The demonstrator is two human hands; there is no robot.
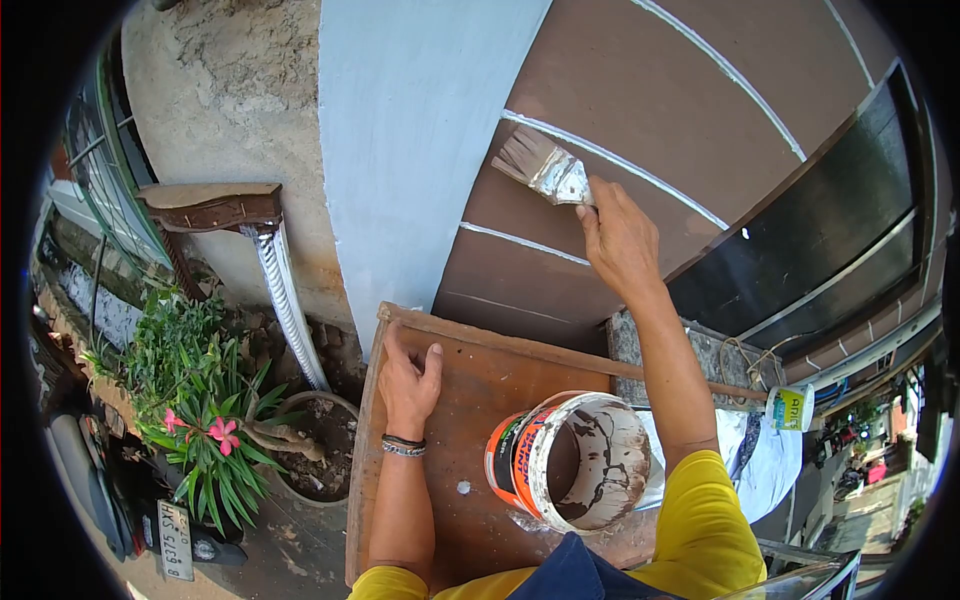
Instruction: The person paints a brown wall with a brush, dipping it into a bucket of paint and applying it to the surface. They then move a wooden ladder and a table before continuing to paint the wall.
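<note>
In the head view my right hand is closed around the handle of a paintbrush. Its wide bristles, coated in brown paint, lie at the brown wall between white lines; whether they touch cannot be told. My left hand rests on a wooden tabletop near its left edge, index finger stretched out and thumb apart, holding nothing. On that tabletop, close to my body, stands an open paint bucket with an orange and black label. Brown paint streaks its inner wall.
A light blue pillar borders the brown wall. Leftward are a potted plant with pink flowers, a silver post and a parked motorcycle. On the right are a dark window and a small white tub.
</note>
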